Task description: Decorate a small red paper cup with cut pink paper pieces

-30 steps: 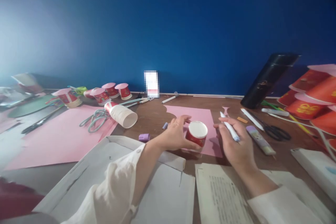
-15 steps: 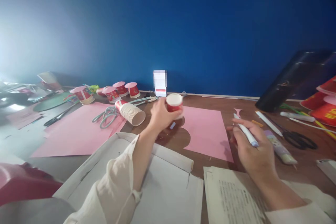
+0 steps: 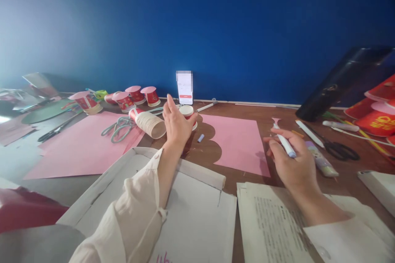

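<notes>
My left hand (image 3: 176, 126) is open beside a small red paper cup (image 3: 187, 111) standing upside down on the table. Its fingers stretch upward, and the thumb lies near or against the cup's side; I cannot tell if they touch. Part of the cup is hidden behind the hand. In my right hand (image 3: 293, 166) is a white marker (image 3: 286, 146) with a pale blue end, held above the table beside a sheet of pink paper (image 3: 239, 144) with scalloped cuts along its left edge. A small blue cap (image 3: 200, 138) lies between cup and paper.
Left of the cup lie stacked paper cups (image 3: 151, 125), a coiled grey-green cord (image 3: 120, 128) and more pink paper (image 3: 77, 152). A lit phone (image 3: 185, 88) leans on the blue wall. Black-handled scissors (image 3: 342, 151), a glue tube (image 3: 321, 159) and a black cylinder (image 3: 333, 84) are right.
The cup, raised in my left hand before, now rests on the table, and those fingers have opened from it. My right hand keeps the marker. The view has shifted slightly.
</notes>
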`<state>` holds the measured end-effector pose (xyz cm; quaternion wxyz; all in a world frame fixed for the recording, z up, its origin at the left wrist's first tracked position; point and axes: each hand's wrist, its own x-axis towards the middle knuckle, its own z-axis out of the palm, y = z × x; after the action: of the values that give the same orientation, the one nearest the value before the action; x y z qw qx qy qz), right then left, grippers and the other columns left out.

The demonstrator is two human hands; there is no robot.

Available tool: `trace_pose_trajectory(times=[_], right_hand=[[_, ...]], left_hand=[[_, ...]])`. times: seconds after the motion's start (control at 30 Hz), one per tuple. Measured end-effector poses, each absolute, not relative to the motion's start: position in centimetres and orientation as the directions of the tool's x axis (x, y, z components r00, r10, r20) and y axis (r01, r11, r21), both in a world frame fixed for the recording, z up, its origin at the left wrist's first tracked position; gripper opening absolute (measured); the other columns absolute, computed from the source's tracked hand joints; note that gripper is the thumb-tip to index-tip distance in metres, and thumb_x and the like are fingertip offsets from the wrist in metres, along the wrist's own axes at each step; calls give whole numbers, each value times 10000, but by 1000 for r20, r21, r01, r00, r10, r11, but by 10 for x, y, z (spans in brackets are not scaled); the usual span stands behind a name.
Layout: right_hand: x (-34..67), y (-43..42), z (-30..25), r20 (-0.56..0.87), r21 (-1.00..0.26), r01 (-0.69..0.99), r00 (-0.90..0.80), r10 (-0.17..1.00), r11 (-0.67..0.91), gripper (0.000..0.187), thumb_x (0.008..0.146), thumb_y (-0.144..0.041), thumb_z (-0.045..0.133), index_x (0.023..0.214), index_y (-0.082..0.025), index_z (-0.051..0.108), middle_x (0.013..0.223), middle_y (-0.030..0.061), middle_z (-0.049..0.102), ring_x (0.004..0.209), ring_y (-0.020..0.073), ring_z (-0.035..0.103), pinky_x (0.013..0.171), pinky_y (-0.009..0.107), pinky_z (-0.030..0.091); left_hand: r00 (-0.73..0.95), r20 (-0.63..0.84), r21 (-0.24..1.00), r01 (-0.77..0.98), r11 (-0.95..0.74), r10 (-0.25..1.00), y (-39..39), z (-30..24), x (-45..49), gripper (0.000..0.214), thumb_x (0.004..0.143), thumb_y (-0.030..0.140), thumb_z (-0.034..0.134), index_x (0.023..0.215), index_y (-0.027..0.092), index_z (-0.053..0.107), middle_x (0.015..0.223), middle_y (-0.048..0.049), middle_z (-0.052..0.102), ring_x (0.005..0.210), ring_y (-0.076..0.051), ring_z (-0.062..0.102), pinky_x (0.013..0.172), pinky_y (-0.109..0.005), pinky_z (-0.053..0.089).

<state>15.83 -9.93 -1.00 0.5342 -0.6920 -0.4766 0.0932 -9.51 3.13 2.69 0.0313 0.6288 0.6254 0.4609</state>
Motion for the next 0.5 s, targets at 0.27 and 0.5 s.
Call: trace_pose_trajectory(times=[0.27,0.5], right_hand=[[182,-104,12,268,-461,808,520,811,-366,314,854,-369,563,1123,-290,705,1039,79,753,845,305,691,720,397,480],[182,-101,9,110,-375,848,442,890,-374,557,911,-571,436,1269,-191,631,1231,166,696,1018,363,680,774,435,496]], left_hand=[[318,100,480,815,-326,943,-10,33,-60,181,867,150,524,821,190,695,862,-80,729,829,-230,669,758,-320,490],[300,-24,509,825,-247,954,-9,26,-55,229,872,130,515,1021,117,688,1054,-162,739,995,-262,685,822,-315,483]])
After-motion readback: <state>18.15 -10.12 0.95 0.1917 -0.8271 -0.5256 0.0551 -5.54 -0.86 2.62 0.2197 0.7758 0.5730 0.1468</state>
